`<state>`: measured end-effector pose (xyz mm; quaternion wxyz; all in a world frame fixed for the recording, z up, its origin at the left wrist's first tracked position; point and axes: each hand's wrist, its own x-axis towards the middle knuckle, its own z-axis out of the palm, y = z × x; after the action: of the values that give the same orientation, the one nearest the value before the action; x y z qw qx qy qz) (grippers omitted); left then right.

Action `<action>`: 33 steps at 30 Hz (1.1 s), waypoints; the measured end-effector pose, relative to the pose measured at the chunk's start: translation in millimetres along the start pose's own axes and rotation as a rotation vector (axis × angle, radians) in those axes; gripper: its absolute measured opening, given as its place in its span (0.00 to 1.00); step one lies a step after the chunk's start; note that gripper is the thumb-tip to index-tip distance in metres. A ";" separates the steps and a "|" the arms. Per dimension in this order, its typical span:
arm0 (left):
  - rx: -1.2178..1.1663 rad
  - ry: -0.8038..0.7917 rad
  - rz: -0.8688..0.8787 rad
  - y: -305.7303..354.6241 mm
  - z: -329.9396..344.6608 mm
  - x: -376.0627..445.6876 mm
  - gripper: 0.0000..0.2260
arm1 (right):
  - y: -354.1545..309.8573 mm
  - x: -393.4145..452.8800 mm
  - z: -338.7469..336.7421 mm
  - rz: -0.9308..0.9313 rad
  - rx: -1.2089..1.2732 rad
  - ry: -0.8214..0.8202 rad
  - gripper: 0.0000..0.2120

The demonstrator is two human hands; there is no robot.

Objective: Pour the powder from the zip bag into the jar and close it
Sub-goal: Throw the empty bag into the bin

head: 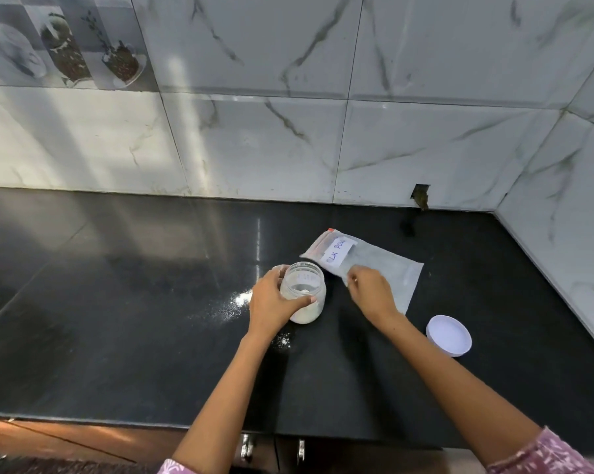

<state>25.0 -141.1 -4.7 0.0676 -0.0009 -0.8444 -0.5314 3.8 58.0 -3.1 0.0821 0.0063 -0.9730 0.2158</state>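
Note:
A clear plastic jar [305, 285] stands upright and uncapped on the black counter, with white powder inside. My left hand [271, 299] wraps around its left side. The zip bag [381, 265], flat and labelled with a white sticker, lies on the counter just right of the jar. My right hand [370, 292] rests on the bag's near edge, fingertips pinched on the plastic. The jar's white lid [448, 335] lies flat on the counter to the right, apart from both hands.
Spilled white powder [235, 304] is scattered on the black counter [117, 319] left of and in front of the jar. Marble-tiled walls [288, 138] close the back and right side. The counter's front edge runs above cabinet doors with metal handles [246, 448].

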 end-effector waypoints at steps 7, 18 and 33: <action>-0.033 -0.018 -0.015 15.2 28.4 1.9 0.29 | -4.1 -5.3 -80.4 -0.068 0.070 0.193 0.06; -0.014 0.105 0.110 26.9 35.6 -21.9 0.24 | -41.7 -54.9 -156.4 -0.141 0.117 0.311 0.07; -0.733 -0.171 -0.251 37.5 28.3 -122.0 0.15 | -93.7 -140.3 -205.2 -0.252 0.550 0.195 0.04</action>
<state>145.4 -90.9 2.8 -0.0735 0.0339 -0.5948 -0.7998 178.9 56.2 196.7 0.1965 0.1278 -0.8572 0.4586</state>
